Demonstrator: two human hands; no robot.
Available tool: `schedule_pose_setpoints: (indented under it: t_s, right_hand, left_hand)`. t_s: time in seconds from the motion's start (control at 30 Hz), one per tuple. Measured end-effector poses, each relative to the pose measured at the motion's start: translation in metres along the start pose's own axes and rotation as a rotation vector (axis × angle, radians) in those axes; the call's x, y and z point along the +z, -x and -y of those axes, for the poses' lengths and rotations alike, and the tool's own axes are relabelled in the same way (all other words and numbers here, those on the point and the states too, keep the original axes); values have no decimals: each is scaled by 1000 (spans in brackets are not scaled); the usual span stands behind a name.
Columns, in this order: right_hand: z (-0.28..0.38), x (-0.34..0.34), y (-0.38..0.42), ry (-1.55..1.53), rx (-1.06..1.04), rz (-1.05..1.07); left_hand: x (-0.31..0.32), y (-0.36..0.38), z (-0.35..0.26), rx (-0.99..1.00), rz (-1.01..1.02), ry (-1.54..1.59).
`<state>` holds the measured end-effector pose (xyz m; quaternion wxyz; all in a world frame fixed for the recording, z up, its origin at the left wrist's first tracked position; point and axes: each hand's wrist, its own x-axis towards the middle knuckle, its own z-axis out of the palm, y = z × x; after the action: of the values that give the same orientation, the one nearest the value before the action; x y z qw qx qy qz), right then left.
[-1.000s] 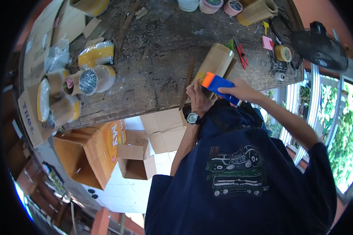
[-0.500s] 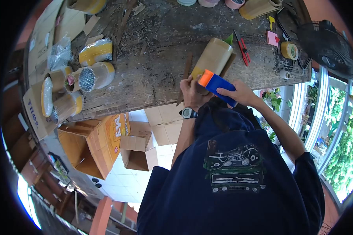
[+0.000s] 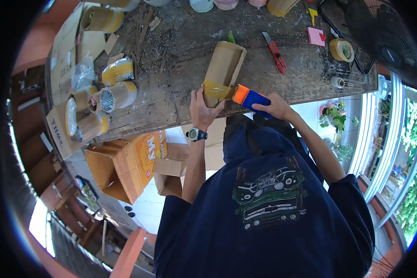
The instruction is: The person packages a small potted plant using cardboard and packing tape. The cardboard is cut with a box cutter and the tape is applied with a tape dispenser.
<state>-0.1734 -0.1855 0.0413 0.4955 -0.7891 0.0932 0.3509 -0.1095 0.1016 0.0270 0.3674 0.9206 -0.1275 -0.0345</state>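
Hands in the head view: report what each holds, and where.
Left hand: the cardboard roll, by its near end. Right hand: the tape dispenser, by the blue end away from its orange head.

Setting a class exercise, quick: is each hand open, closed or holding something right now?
Left hand: closed, holding the cardboard roll by its near end.
Right hand: closed, holding the blue-and-orange tape dispenser.
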Motion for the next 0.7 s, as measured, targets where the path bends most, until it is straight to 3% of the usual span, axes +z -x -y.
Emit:
schedule_pose_setpoints:
  t_s: [0.2,0.3,0.4,0.5,0.6,0.7]
  right_hand:
    - [10,2,-29,93,-113,-54]
    - [16,-2,-32,98,-106,-30]
    - [13,-2,-35,141,-123,-47]
    - [11,-1,-33,155,-139,-68]
    - [16,-1,-29,153,-122,-66]
    - [25,-2,-14,151,-107,-80]
  left_hand:
    - [-20,-10,-11,-14,176,-58]
    - [-32,-25,-10,173,286,-291]
    - [-40,-38,-32,196,431,-293]
    - [-54,-60,-62,186,733,-442]
    - [-56,-72,-53,230,760,-431]
    - [-57,-79,-51,127,841,-412]
